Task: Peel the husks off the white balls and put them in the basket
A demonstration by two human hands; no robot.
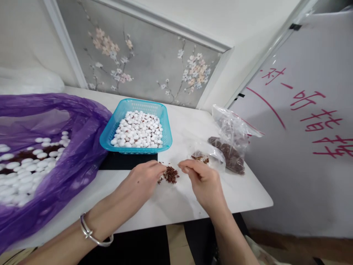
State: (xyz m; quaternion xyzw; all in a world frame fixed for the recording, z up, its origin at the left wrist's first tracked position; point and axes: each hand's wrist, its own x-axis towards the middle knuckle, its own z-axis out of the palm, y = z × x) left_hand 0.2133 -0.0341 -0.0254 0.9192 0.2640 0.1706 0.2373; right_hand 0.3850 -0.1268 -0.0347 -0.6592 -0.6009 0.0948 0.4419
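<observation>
1. White counter runs below a grey wall panel painted with blossoms; I take the blue basket of white seeds as my landmark.
2. Just in front of the basket I see a small heap of reddish-brown husks on the counter.
3. My left hand is loosely curled, its fingertips pinched at the heap's left edge; what they grip I cannot tell.
4. My right hand sits right of the heap, fingers pinched together, holding nothing I can make out.
5. Right of the basket lie two clear bags holding brown bits.
6. Left of the basket, a purple bag spreads open, holding more white seeds.
</observation>
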